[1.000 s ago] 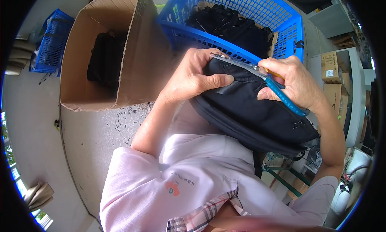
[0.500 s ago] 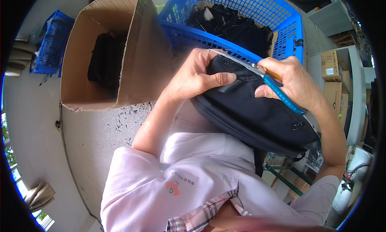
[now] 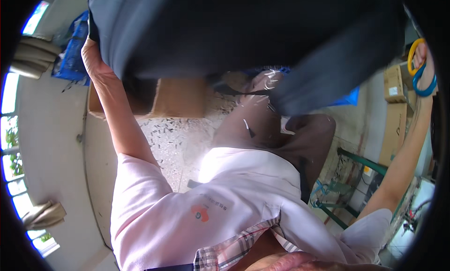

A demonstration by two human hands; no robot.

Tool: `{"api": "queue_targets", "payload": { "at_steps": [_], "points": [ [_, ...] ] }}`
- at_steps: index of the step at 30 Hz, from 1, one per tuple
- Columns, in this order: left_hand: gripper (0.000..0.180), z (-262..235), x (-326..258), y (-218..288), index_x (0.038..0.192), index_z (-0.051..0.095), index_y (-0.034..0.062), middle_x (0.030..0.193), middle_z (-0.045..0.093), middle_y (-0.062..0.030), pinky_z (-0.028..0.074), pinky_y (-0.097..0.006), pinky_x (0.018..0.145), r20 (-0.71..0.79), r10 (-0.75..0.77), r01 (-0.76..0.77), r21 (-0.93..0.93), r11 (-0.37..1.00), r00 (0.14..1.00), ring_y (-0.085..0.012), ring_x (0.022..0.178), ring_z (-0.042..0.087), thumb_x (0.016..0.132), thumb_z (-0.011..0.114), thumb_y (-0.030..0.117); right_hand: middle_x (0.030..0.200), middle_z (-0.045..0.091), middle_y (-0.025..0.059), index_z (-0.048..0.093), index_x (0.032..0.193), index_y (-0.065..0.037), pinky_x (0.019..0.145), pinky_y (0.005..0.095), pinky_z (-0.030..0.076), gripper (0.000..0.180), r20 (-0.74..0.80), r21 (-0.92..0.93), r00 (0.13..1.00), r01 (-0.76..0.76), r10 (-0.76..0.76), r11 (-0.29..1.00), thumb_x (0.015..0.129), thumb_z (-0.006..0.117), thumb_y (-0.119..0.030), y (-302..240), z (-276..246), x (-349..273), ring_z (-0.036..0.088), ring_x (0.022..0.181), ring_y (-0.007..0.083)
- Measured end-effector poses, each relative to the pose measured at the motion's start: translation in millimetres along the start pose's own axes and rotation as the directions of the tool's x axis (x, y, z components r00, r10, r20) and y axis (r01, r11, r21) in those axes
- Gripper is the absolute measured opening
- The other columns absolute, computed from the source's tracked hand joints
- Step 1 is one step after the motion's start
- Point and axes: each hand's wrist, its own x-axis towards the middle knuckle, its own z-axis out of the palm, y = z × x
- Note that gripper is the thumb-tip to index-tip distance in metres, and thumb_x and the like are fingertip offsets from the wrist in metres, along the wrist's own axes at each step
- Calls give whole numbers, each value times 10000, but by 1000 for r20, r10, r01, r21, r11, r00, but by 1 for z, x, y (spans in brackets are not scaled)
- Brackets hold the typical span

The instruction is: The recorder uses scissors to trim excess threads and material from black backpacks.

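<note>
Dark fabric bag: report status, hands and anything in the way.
Left hand grips the dark fabric bag, raised close to camera. Right hand holds yellow-and-blue-handled scissors, apart. Bag hides most of the view.

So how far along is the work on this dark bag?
The cutting looks done for now: the scissors are held off to the side in the right hand, clear of the bag. In hand: the left hand lifts the dark bag high over the cardboard box. Left: the bag is not set down yet.
</note>
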Motion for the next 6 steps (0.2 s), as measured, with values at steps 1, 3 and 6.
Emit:
{"api": "queue_targets", "payload": {
  "at_steps": [1,3,6],
  "points": [
    [312,-2,-1,17,1107,519,-49,1127,539,-212,420,-487,896,39,-30,31,-44,999,999,-328,1020,543,865,422,122,677,450,-14,515,1143,12,576,139,368,391,4,25,1000,19,-19,1000,909,455,-296,6,7,0,438,603,36],
    [311,-5,-8,39,1095,520,-67,1097,547,-230,452,-455,864,27,68,-68,9,998,997,-328,975,565,870,393,107,648,444,-18,529,1125,-7,546,124,359,365,-55,-77,997,-50,46,996,895,483,-287,17,30,-12,438,570,23],
    [310,3,-26,71,1094,512,-88,1065,556,-246,497,-418,813,-41,252,-243,152,958,967,-333,920,590,870,378,80,604,434,-24,550,1099,-36,501,102,347,327,-154,-215,979,-161,130,963,874,525,-273,23,130,-57,438,519,4]
  ]
}}
